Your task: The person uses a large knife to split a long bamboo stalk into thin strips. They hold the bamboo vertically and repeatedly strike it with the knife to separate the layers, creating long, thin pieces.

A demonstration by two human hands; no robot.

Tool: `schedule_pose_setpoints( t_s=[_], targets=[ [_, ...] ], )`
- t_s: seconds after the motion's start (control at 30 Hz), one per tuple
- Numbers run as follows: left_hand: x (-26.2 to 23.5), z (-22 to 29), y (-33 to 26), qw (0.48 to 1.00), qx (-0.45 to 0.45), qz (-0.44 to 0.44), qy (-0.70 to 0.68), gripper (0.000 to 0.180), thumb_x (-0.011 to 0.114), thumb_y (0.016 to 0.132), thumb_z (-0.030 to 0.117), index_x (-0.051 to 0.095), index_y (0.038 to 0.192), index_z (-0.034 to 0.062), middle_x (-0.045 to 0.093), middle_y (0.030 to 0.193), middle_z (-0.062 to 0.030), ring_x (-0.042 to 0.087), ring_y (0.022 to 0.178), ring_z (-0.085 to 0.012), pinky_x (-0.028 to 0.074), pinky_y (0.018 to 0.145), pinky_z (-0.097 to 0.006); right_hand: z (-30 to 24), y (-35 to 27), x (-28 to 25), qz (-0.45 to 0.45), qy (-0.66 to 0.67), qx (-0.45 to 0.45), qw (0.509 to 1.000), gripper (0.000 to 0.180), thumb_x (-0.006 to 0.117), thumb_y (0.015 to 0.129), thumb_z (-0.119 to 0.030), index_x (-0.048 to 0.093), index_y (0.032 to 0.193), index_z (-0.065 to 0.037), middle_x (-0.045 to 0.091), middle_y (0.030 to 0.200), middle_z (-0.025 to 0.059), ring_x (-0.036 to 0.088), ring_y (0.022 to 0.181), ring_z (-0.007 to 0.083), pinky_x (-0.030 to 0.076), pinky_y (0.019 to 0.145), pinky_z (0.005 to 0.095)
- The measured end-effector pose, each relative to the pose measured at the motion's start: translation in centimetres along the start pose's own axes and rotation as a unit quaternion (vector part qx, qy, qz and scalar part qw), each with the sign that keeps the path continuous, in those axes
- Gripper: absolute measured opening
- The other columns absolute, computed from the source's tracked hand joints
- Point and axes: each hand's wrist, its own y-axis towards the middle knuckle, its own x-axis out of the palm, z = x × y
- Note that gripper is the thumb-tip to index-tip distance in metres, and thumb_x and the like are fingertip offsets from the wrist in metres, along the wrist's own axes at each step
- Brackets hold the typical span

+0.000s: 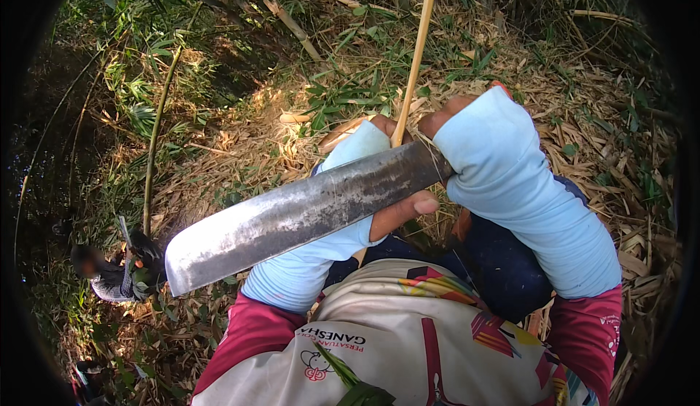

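knife handle (442,167): hidden in right hand (481,143) | bamboo strip (417,48): top cut off | left fingers (405,207): mostly behind blade

The single view came from a fisheye camera worn on the person's head, looking steeply down over the chest and lap. It sat close to the hands: the left hand (364,187) and right hand (481,151) filled the middle of the picture, with the broad knife blade (299,213) across it. The leaf-littered ground (240,143) lay farther below. Straight lines bent toward the dark round rim. There was no second view to overlap.
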Motion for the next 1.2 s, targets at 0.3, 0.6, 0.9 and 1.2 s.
schedule_pose_setpoints(
  t_s=[0.3, 0.6, 0.9, 1.2],
  targets=[
    [0.0, -0.7, -0.3, 1.000, 0.015, -0.002, 0.008, 0.046, 0.084, 0.076, 0.032, 0.059, 0.105, 0.0049, 0.060, 0.085, -0.0073, 0.060, 0.078, -0.0225, 0.046, 0.068, -0.034, -0.1, 0.0, 0.3, -0.004, -0.035, 0.016, 0.999, 0.011, 0.061, 0.078, -0.025, 0.065, 0.087, -0.019, 0.058, 0.070, 0.0000, 0.064, 0.067, 0.0217, 0.045, 0.066, 0.0428],
    [0.1, -0.7, -0.4, 1.000, 0.012, 0.002, 0.006, 0.044, 0.081, 0.080, 0.032, 0.060, 0.105, 0.0043, 0.059, 0.087, -0.0091, 0.059, 0.079, -0.0224, 0.046, 0.068, -0.036, -0.3, 0.1, 0.6, 0.016, -0.073, 0.018, 0.997, 0.010, 0.061, 0.077, -0.026, 0.064, 0.085, -0.020, 0.057, 0.068, -0.0002, 0.063, 0.065, 0.0217, 0.044, 0.063, 0.0427],
    [0.8, -1.5, -0.3, 0.989, -0.139, 0.018, -0.054, 0.066, 0.081, 0.080, 0.041, 0.055, 0.124, 0.0001, 0.065, 0.107, -0.0082, 0.059, 0.099, -0.0160, 0.047, 0.089, -0.031, 0.6, 0.7, 1.3, 0.018, -0.070, 0.053, 0.996, 0.014, 0.067, 0.071, -0.022, 0.066, 0.084, -0.016, 0.056, 0.066, 0.0033, 0.061, 0.063, 0.0229, 0.043, 0.064, 0.0402],
    [1.1, 0.1, 0.4, 0.978, -0.179, 0.071, -0.078, 0.050, 0.079, 0.082, 0.028, 0.061, 0.120, -0.0004, 0.066, 0.109, -0.0103, 0.061, 0.101, -0.0179, 0.047, 0.092, -0.032, 0.8, 1.1, 1.7, 0.032, -0.133, 0.061, 0.989, 0.020, 0.069, 0.071, -0.022, 0.068, 0.089, -0.015, 0.058, 0.068, 0.0035, 0.062, 0.065, 0.0228, 0.042, 0.066, 0.0380]
  ],
)
